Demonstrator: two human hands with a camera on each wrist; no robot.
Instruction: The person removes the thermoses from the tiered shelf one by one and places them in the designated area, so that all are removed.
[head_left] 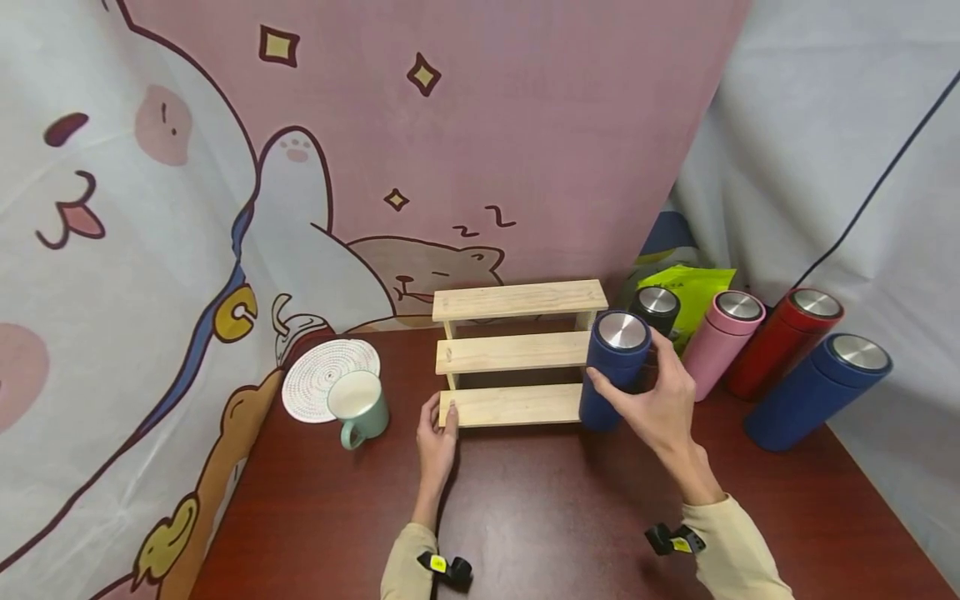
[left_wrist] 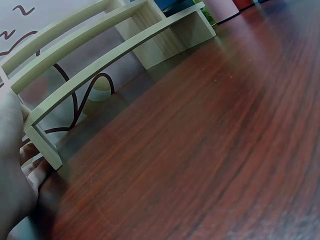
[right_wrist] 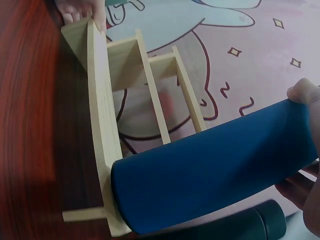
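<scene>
Blue cylindrical flask (head_left: pixel 612 371) gripped by right hand (head_left: pixel 658 400).

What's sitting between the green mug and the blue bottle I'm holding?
The wooden stepped rack lies between the green mug and the held blue bottle, with the left hand at its left end; the head view shows it.

"Z z" on pink backdrop (head_left: pixel 487 218)

Even, soft light falls from above — my hands cast only faint shadows on the table (head_left: pixel 540 517). The flask lids catch small glints. My wrist views bend the wooden rack (left_wrist: pixel 100 60) into curves — near edges blur.
</scene>
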